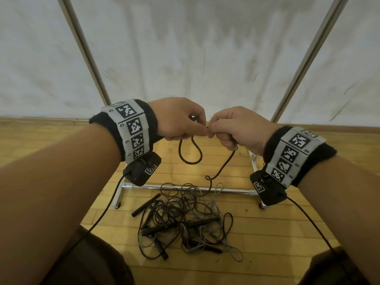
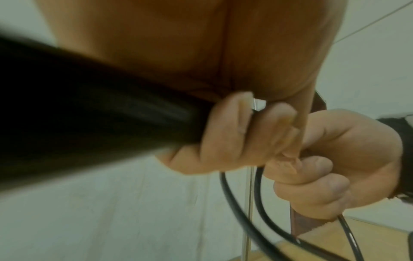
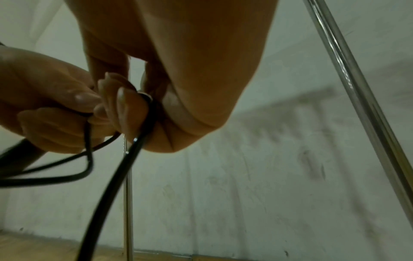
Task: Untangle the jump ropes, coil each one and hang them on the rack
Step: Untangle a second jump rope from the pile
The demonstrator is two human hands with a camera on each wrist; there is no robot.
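Both hands meet at chest height above the floor. My left hand (image 1: 196,128) pinches a dark jump rope (image 1: 190,156) whose short loop hangs below it. In the left wrist view its curled fingers (image 2: 232,134) also grip the rope's black handle (image 2: 93,114). My right hand (image 1: 216,131) pinches the same rope right beside the left fingertips. From the right hand the rope (image 3: 116,176) drops to a tangled pile of dark and grey jump ropes (image 1: 185,221) with several black handles on the floor. The exact pinch point is hidden between the fingertips.
A chrome rack stands just behind the pile, its base bar (image 1: 176,188) on the wooden floor (image 1: 51,145) and two slanted uprights (image 1: 82,48) rising left and right. A white sheet (image 1: 195,48) hangs behind. Camera cables trail from both wrists near my knees.
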